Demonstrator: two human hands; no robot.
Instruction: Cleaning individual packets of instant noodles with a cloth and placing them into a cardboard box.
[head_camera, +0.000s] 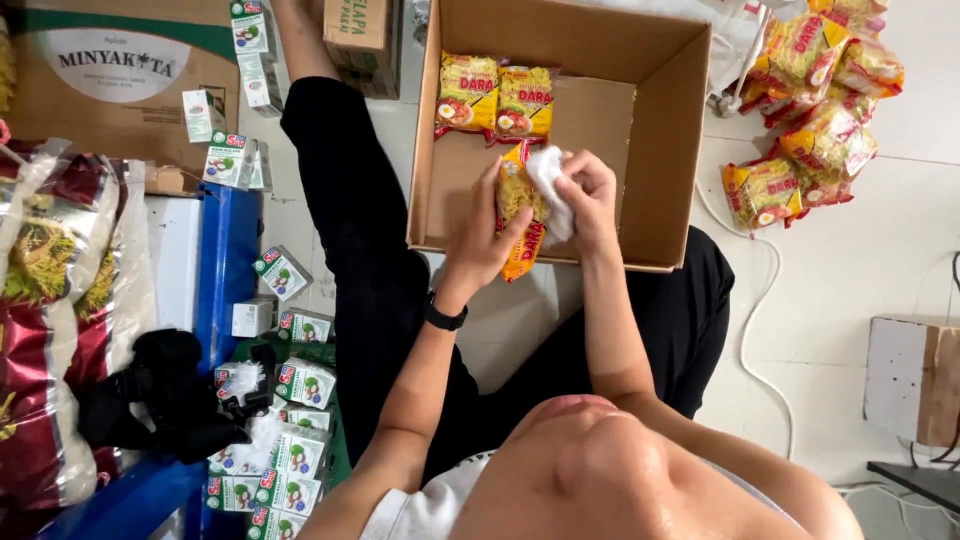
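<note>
Noodle packet clenched in left hand, over cardboard box; right hand grasping white cloth against it

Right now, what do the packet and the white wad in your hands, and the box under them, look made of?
Packet: glossy plastic film, going by its sheen and crinkles. White wad: soft cloth or tissue, matte and crumpled; cannot tell which. Box: brown corrugated cardboard, dull, with folded flaps.

Two noodle packets in box
</note>
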